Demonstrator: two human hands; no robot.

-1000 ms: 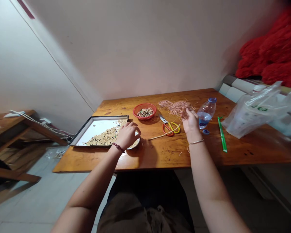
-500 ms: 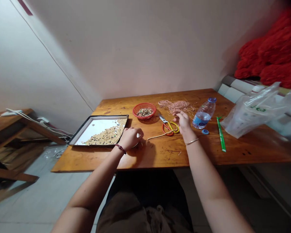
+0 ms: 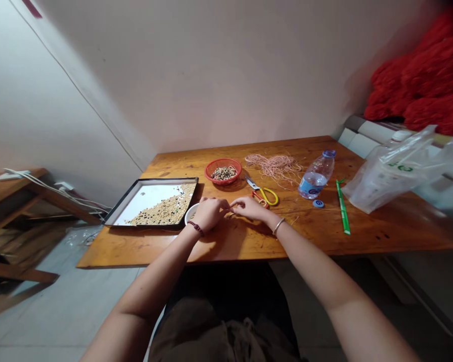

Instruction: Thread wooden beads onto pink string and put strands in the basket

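Observation:
Both my hands meet at the middle of the wooden table point(image 3: 362, 226). My left hand point(image 3: 208, 212) is closed in a pinch over a small white bowl point(image 3: 189, 213). My right hand point(image 3: 251, 208) is closed too, its fingertips touching the left hand's at the end of a thin beaded string; most of the string is hidden by the hands. Left of them a black tray point(image 3: 136, 193) holds tan and dark beads. Behind the hands are a red basket of beads point(image 3: 224, 172), yellow-handled scissors point(image 3: 265, 193) and a heap of pink cord point(image 3: 275, 166).
A water bottle point(image 3: 316, 177) lies uncapped, its blue cap point(image 3: 317, 203) beside it. A green stick point(image 3: 342, 212) and a clear plastic bag point(image 3: 396, 171) are at the right. Red yarn point(image 3: 423, 85) is piled beyond. A low bench with cables point(image 3: 30, 183) stands left.
My right hand came down from near the pink cord and moved left to meet the left hand. The left hand shifted slightly right off the bowl, which now shows.

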